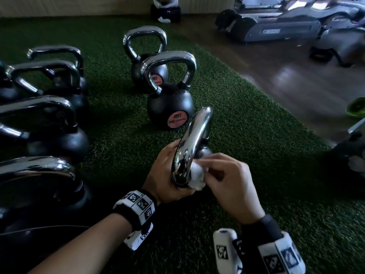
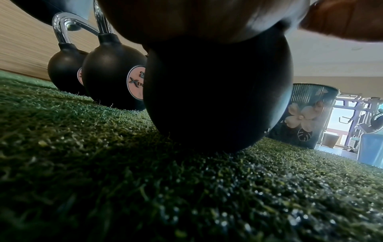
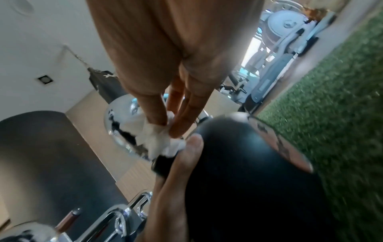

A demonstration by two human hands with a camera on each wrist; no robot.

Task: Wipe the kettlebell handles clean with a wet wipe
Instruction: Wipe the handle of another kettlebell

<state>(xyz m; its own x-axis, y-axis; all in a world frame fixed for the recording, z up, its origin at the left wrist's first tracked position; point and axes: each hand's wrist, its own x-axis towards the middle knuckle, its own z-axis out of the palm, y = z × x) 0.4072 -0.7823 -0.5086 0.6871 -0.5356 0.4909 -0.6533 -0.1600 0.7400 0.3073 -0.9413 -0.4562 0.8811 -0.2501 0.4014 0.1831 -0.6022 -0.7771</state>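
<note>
The nearest kettlebell [image 1: 203, 151] stands on the green artificial turf [image 1: 246, 135] in the near middle of the scene, its chrome handle [image 1: 194, 139] rising toward the camera and its black ball mostly hidden below the hands. A crumpled white wet wipe [image 1: 195, 177] is pressed against the near lower end of that handle. The right hand [image 1: 229, 182] pinches the wipe between thumb and fingertips, holding it to the chrome. The left hand [image 1: 167, 175] wraps the handle's near base from the left, its thumb [image 3: 193, 145] lying against the black collar just below the wipe. Just beyond stands a second kettlebell [image 1: 170, 107] with a pink round label, and a third [image 1: 147, 60] behind it. A row of larger kettlebells [image 1: 49, 123] lines the left side. Treadmills [image 1: 296, 22] sit far right on the wooden floor [image 1: 266, 82].
</note>
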